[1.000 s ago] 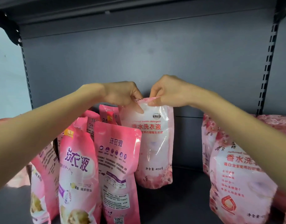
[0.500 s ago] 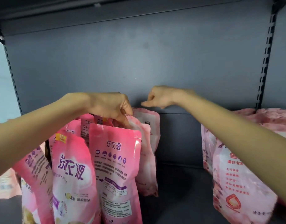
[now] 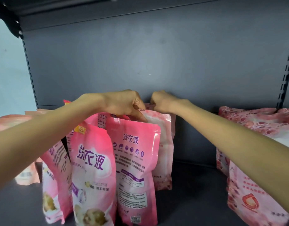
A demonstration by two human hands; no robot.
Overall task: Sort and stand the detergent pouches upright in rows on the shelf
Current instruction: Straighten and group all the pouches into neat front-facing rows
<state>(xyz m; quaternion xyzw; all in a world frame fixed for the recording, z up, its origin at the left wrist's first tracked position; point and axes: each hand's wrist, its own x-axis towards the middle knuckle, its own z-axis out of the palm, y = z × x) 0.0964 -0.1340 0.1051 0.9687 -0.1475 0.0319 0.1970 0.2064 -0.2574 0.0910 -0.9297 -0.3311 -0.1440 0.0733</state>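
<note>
A pale rose-patterned detergent pouch stands upright at the back of the dark shelf, behind two bright pink pouches. My left hand grips its top edge from the left, fingers curled down between it and the pink pouch in front. My right hand is curled at the pouch's top right and pinches the top seam. The lower part of the pale pouch is hidden by the front row.
More pink pouches lean at the far left. A group of rose-patterned pouches stands and lies at the right. The grey back panel and slotted upright bound the shelf. A bare gap lies between the two groups.
The pale pouch, held up facing me a second ago, now stands behind the pink row. My right hand had let go of it, then came back down onto its top edge.
</note>
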